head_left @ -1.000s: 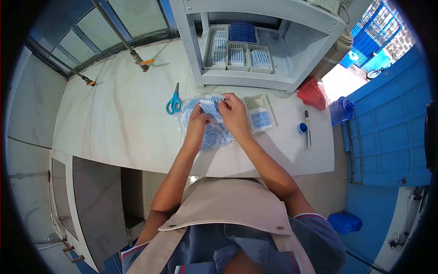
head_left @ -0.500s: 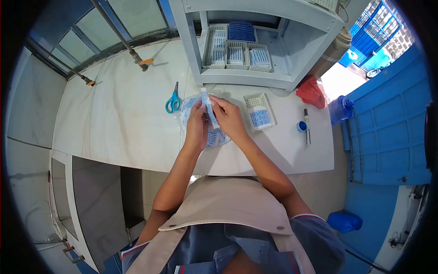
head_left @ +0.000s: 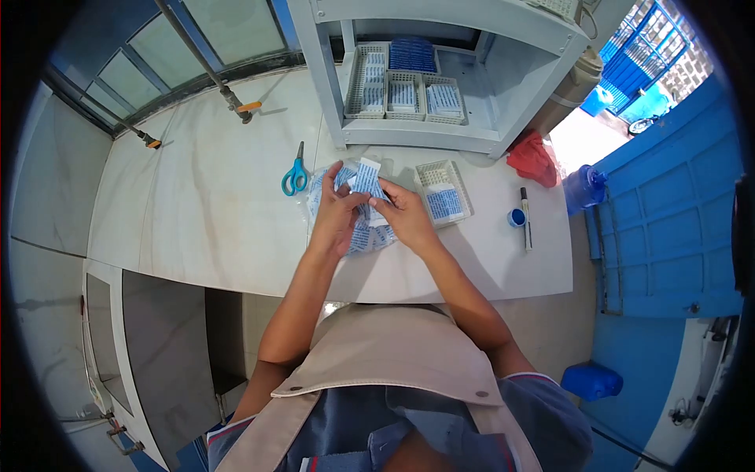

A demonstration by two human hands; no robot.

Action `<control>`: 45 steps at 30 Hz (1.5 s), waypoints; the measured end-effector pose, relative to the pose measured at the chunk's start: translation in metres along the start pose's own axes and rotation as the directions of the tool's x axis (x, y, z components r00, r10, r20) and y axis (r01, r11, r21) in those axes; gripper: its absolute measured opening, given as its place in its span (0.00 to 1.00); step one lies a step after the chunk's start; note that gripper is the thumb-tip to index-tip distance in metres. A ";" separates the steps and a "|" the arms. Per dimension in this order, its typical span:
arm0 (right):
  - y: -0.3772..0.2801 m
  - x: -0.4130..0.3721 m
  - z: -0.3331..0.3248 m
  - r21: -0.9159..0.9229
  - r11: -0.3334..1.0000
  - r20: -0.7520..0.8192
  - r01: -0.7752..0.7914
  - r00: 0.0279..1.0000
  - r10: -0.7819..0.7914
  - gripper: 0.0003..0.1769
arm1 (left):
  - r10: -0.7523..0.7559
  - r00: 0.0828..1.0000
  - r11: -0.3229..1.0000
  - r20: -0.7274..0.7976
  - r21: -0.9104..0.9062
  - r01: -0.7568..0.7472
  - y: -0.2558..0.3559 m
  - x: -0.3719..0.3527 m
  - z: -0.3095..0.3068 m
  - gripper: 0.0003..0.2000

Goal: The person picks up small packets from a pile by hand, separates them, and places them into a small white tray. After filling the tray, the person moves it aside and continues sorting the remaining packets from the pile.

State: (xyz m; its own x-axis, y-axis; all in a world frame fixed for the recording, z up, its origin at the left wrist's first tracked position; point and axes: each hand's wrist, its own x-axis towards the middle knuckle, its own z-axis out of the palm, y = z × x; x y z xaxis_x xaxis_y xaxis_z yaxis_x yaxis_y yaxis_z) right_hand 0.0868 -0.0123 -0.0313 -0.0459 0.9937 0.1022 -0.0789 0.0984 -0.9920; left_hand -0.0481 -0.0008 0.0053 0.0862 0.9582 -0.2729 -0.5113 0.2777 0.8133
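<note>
Both hands meet over the middle of the white table point(head_left: 220, 204). Between them they hold a small flat packet point(head_left: 368, 176). It is white and rectangular, printed with dense blue lines of text, and its upper end tilts away from the person. More of the same kind seem to be stacked behind it, though how many is too small to tell.

The left hand point(head_left: 334, 214) has its grip closed on the packet's left side, with the forefinger stretched up along the edge. The right hand point(head_left: 409, 219) has its grip pinched on the lower right corner, thumb against fingertips.

The packet is held just above a loose pile of like packets point(head_left: 368, 237). The pile lies on the table under both hands, fanned out on what looks like clear plastic wrap.

Blue-handled scissors point(head_left: 294, 175) lie just left of the pile, blades pointing away from the person. A small white slotted basket point(head_left: 444, 193) stands near the right hand with more blue-printed packets lying flat in it. Farther right are a blue cap point(head_left: 515, 218) and a marker pen point(head_left: 524, 219), side by side.

Behind the hands a pale shelf unit point(head_left: 464, 141) stands on the table. It carries a row of white baskets point(head_left: 403, 94) filled with the same packets. A red cloth point(head_left: 533, 160) lies at its right foot.
</note>
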 end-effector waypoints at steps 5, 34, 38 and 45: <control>-0.026 0.000 -0.013 -0.435 0.889 0.167 0.143 0.983 -0.076 0.24 | 0.008 0.989 0.908 0.145 0.413 -0.068 0.017 0.001 0.004 0.37; -0.008 -0.004 -0.010 0.030 0.997 -0.201 -0.066 0.977 0.070 0.09 | -0.129 0.978 0.992 0.166 0.010 0.129 -0.008 0.005 0.013 0.16; -0.022 -0.014 0.001 -0.371 0.919 -0.304 0.133 0.918 -0.255 0.07 | -0.135 0.986 0.989 0.093 -0.053 0.140 -0.009 0.006 0.018 0.12; -0.015 -0.015 0.004 -0.326 0.923 -0.276 0.203 0.914 -0.299 0.05 | -0.085 0.996 0.994 0.013 -0.072 0.086 -0.009 0.007 0.021 0.10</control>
State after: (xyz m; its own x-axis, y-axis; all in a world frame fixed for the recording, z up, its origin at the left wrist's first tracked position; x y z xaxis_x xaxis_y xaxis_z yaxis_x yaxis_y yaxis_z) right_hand 0.0844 -0.0288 -0.0179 0.2567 0.8932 0.3692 0.2424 0.3103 -0.9192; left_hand -0.0248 0.0048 0.0076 0.1409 0.9318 -0.3345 -0.5624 0.3534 0.7475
